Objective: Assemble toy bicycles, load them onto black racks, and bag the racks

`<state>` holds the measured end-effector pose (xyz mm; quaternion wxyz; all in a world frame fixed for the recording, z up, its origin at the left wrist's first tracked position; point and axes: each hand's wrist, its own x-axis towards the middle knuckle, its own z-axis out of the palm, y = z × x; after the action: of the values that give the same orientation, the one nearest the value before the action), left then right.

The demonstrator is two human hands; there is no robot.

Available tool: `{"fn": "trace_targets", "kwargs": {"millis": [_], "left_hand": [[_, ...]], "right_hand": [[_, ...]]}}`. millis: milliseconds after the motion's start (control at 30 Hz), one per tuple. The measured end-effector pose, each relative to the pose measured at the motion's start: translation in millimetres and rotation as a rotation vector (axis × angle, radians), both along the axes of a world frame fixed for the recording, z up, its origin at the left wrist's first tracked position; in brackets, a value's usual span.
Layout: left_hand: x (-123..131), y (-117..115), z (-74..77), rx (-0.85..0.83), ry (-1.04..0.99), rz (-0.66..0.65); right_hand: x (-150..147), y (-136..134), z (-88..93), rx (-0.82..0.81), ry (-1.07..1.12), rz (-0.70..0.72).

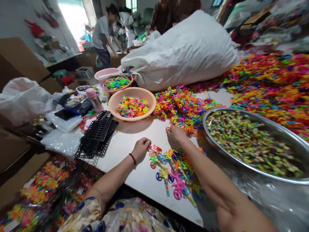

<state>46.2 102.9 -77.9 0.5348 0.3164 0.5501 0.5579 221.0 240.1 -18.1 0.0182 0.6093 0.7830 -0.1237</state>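
Note:
My left hand (142, 149), with a red bead bracelet at the wrist, is closed in a pinch just above the white table (142, 174). What its fingertips hold is too small to make out, though a bit of red and green plastic lies right beside them. My right hand (177, 136) is also closed, fingertips together at a small red plastic piece by the edge of a heap of colourful plastic pieces (183, 106). Between my forearms lies a cluster of small plastic bicycle-shaped toys (178, 183), in pink, yellow, blue and green, some with candy-filled tubes.
A peach basin (111, 106) of plastic pieces stands ahead. At right is a metal tray (207, 129) of small candies. Black plastic grids (96, 138) and a pink-capped bottle (94, 100) sit left. A large white sack (188, 48) lies behind; two people stand beyond.

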Motion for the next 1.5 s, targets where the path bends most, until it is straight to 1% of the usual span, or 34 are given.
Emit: {"fn": "trace_targets", "kwargs": {"millis": [33, 100, 167, 267, 333, 400, 467, 533, 567, 633, 733, 800, 900, 967, 1000, 1067, 1133, 1200, 1267, 1333, 1433, 1500], "left_hand": [[-2, 0, -0.3, 0.017, -0.061, 0.007], [-5, 0, 4.0, 0.059, -0.192, 0.021], [-7, -1, 13.5, 0.079, -0.332, -0.019], [-10, -5, 29.9, 0.055, -0.506, -0.128], [-11, -10, 37.9, 0.024, -0.533, -0.100], [-14, -19, 42.6, -0.017, -0.528, -0.038], [-18, -30, 45.4, -0.055, -0.521, -0.011], [-21, -42, 48.1, -0.065, -0.501, -0.014], [-22, -49, 49.7, -0.065, -0.489, -0.019], [-22, -62, 53.2, -0.061, -0.476, -0.029], [-21, -77, 58.2, -0.059, -0.468, -0.065], [-20, -84, 60.3, -0.055, -0.446, -0.100], [-18, -93, 62.2, -0.030, -0.349, -0.181], [-16, -97, 63.2, -0.012, -0.260, -0.216], [-14, -99, 63.5, -0.006, -0.231, -0.203], [-10, -100, 63.5, 0.007, -0.245, -0.103], [-4, -98, 62.4, 0.034, -0.323, 0.026], [4, -97, 60.4, 0.087, -0.388, 0.093], [11, -99, 58.4, 0.127, -0.386, 0.118], [15, -102, 57.4, 0.122, -0.345, 0.154], [11, -106, 57.6, 0.096, -0.263, 0.209], [5, -106, 57.6, 0.098, -0.200, 0.205]], "right_hand": [[-5, -5, 3.2, 0.002, 0.025, 0.026], [-15, -22, 8.2, 0.024, 0.101, 0.098], [-27, -46, 10.5, 0.056, 0.196, 0.196], [-42, -87, 11.0, 0.099, 0.310, 0.350], [-46, -110, 11.6, 0.098, 0.383, 0.379], [-44, -127, 13.2, 0.088, 0.562, 0.307], [-37, -140, 14.7, 0.061, 0.802, 0.148], [-28, -153, 14.4, 0.020, 0.991, -0.032], [-24, -159, 13.1, -0.004, 1.047, -0.100], [-19, -173, 8.4, -0.056, 1.105, -0.171], [-19, -190, -0.4, -0.125, 1.143, -0.176], [-21, -197, -3.7, -0.150, 1.214, -0.174], [-23, -202, -1.0, -0.208, 1.345, -0.216], [-23, -204, 3.7, -0.261, 1.359, -0.218], [-24, -206, 5.4, -0.284, 1.348, -0.205], [-26, -211, 5.1, -0.328, 1.341, -0.194], [-32, -215, -0.8, -0.397, 1.406, -0.244], [-41, -218, -9.3, -0.424, 1.492, -0.305], [-50, -223, -16.4, -0.396, 1.527, -0.320], [-54, -228, -19.0, -0.343, 1.470, -0.257], [-51, -234, -14.8, -0.230, 1.317, -0.137], [-45, -236, -10.2, -0.179, 1.252, -0.125]]}}
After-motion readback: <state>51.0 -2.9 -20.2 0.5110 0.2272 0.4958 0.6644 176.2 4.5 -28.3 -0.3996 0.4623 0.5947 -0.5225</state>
